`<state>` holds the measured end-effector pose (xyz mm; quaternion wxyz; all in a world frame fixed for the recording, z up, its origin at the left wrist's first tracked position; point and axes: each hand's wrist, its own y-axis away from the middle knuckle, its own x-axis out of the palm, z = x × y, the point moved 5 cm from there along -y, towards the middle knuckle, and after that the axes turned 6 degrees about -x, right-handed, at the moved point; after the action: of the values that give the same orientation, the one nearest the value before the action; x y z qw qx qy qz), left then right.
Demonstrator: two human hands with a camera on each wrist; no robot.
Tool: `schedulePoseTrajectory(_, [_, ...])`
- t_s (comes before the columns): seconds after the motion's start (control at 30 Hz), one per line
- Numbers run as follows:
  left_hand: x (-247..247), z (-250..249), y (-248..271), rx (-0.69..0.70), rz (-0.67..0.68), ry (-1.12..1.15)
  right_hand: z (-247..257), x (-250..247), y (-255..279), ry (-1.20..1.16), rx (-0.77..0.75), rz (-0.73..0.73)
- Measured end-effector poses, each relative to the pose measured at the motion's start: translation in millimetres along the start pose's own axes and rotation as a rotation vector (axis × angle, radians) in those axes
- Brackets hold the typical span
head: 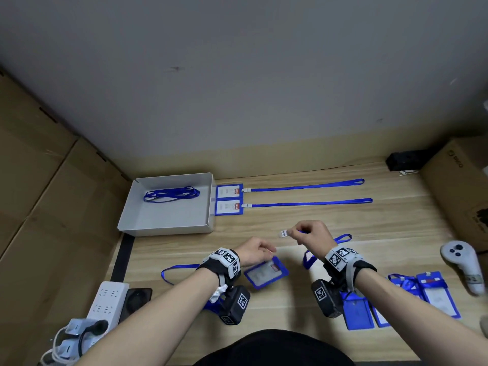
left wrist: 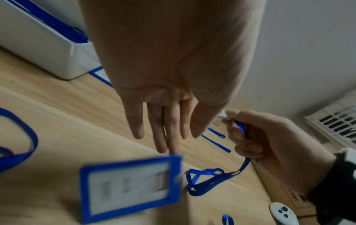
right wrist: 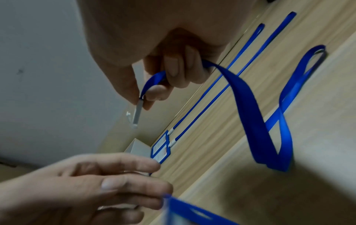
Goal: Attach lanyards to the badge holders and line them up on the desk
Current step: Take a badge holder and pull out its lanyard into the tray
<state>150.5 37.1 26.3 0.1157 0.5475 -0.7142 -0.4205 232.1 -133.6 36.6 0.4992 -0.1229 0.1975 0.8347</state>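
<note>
We pinch the white plastic clip (right wrist: 137, 112) of a blue ribbon lanyard (right wrist: 256, 106) in our right hand (head: 311, 233), frame centre | our left hand (head: 254, 252) has straight fingers, one fingertip (left wrist: 174, 150) touching the blue-framed badge holder (head: 265, 272) at lower centre | two finished badges (head: 229, 199) are lined up beside the grey tray (head: 169, 228), upper left.
</note>
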Motion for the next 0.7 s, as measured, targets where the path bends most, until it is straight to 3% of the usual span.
schedulePoseTrajectory(0.07, [6.4, -0.8, -3.2, -0.030, -0.008, 0.013, -0.2, -4.5, 2.8, -0.086, 0.006, 0.016])
schedulePoseTrajectory(0.3, [4.5, -39.4, -0.2, 0.062, -0.107, 0.370, 2.4, -7.4, 8.1, -0.164, -0.018, 0.130])
schedulePoseTrajectory(0.57, [-1.4, -47.3, -0.6, 0.156, -0.174, 0.051, 11.1, -0.5, 10.7, -0.336, 0.053, 0.216])
schedulePoseTrajectory(0.7, [-26.9, -42.3, 4.3, 0.141, -0.350, -0.139, 22.0, 4.8, 5.0, -0.252, 0.074, 0.337])
